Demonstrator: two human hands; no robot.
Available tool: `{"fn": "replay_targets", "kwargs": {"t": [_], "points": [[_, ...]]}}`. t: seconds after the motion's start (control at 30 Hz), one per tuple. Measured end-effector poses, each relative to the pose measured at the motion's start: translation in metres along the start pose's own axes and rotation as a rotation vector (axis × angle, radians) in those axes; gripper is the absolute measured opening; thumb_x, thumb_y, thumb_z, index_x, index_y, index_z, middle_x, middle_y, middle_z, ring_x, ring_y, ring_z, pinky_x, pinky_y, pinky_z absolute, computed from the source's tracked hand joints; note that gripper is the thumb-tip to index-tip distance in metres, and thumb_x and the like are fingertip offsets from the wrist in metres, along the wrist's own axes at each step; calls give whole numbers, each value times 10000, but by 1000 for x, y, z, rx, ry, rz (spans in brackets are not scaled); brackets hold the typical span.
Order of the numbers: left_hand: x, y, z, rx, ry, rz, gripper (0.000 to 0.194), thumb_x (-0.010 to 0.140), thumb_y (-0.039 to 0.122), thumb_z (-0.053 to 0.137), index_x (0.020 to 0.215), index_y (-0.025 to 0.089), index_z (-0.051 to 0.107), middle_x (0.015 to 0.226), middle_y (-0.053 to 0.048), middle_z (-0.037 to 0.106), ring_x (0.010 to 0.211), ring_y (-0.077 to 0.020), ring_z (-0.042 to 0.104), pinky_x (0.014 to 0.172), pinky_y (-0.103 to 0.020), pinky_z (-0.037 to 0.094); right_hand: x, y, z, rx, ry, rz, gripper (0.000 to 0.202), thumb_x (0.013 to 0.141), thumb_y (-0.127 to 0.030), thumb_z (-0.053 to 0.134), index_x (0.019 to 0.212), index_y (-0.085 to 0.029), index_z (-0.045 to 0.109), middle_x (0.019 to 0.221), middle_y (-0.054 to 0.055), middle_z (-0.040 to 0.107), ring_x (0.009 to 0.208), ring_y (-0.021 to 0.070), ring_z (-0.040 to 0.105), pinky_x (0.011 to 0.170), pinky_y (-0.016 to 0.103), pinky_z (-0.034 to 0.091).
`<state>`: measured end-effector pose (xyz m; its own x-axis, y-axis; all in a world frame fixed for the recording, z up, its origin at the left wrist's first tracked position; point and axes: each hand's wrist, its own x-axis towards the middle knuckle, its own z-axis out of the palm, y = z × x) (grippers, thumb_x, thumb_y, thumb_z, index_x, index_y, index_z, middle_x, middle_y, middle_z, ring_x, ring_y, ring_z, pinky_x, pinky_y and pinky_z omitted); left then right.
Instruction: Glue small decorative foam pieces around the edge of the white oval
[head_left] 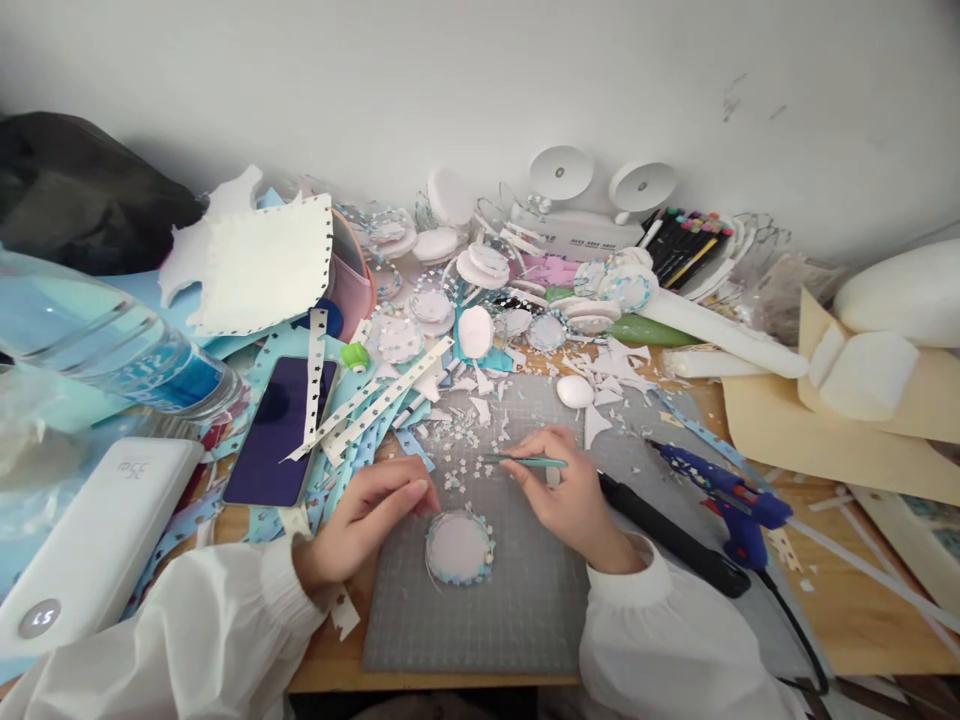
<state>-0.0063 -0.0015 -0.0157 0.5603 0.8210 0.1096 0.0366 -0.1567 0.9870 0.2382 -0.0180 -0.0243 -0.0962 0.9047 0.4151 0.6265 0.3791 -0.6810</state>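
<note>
A pair of teal tweezers is pinched in my right hand, its tip pointing left over small white star-shaped pieces. My left hand is closed, with thumb and fingers pressed together; whether anything small is between them is hidden. Just below its fingertips lies a round white disc, edged with blue and white star pieces and fine thread. The disc rests flat on a grey cutting mat. More stars and white paper scraps are scattered beyond the tweezers.
Right of my right hand lie a black tool handle and a blue glue gun with its cord. A phone, white power bank and water bottle crowd the left. Decorated discs pile up along the wall.
</note>
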Motion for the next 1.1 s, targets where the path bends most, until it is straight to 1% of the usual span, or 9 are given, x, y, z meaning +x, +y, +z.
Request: {"fn": "replay_targets", "kwargs": {"t": [0.13,0.23,0.37,0.53,0.67,0.73,0.83,0.9,1.1], "points": [[0,-5,0,-200,136,-46,402,952,361,410,704,160,654,667,-41,544,650,-170,477,629,-294,356,-1,-2,2,-26,-22,-87,98,835,-162,627,828,-242,571,787,-4,695,740,182,629,851,427,428],[3,-4,1,-284,186,-106,417,920,388,417,659,152,642,647,-42,523,605,-163,440,586,-295,337,-3,-3,3,-53,-22,-112,105,834,-157,617,826,-245,561,789,-7,694,729,181,632,870,439,424],[7,-1,4,-318,228,-163,421,879,427,448,628,145,633,630,-42,527,579,-152,424,570,-286,339,-3,-3,5,-57,-21,-131,108,833,-149,604,799,-244,565,767,-20,694,687,167,629,866,429,424],[9,-3,5,-355,231,-169,413,866,434,459,623,150,635,624,-38,531,578,-148,436,577,-282,352,-4,-3,5,-35,48,-106,102,838,-180,605,764,-242,571,730,-18,691,684,175,620,853,432,431],[10,-5,4,-383,243,-186,408,863,427,470,620,141,631,616,-36,525,570,-144,437,569,-279,356,-4,-4,1,5,118,-57,97,844,-222,607,754,-235,571,712,7,678,716,194,608,776,407,461],[11,-5,3,-398,244,-200,411,858,434,478,618,138,631,607,-34,520,563,-141,433,565,-277,356,-3,-3,-1,1,105,-50,90,843,-230,611,759,-234,577,708,11,671,729,198,606,764,402,464],[12,-4,3,-408,245,-215,409,856,439,482,621,141,635,609,-33,514,567,-141,429,567,-275,354,-2,-1,-2,-39,43,-69,79,840,-230,620,775,-237,576,722,6,676,726,195,614,821,428,448],[12,-4,3,-403,244,-218,406,857,436,481,620,145,636,618,-33,512,573,-142,426,569,-277,349,-2,1,-1,-58,8,-91,77,835,-211,625,787,-236,571,747,3,684,727,190,621,853,437,430],[12,-1,3,-382,230,-212,387,855,411,484,612,147,629,615,-33,509,573,-141,425,566,-277,339,-2,2,0,-31,-44,-113,101,844,-159,609,809,-230,545,782,-3,677,730,173,603,868,428,403]]}}
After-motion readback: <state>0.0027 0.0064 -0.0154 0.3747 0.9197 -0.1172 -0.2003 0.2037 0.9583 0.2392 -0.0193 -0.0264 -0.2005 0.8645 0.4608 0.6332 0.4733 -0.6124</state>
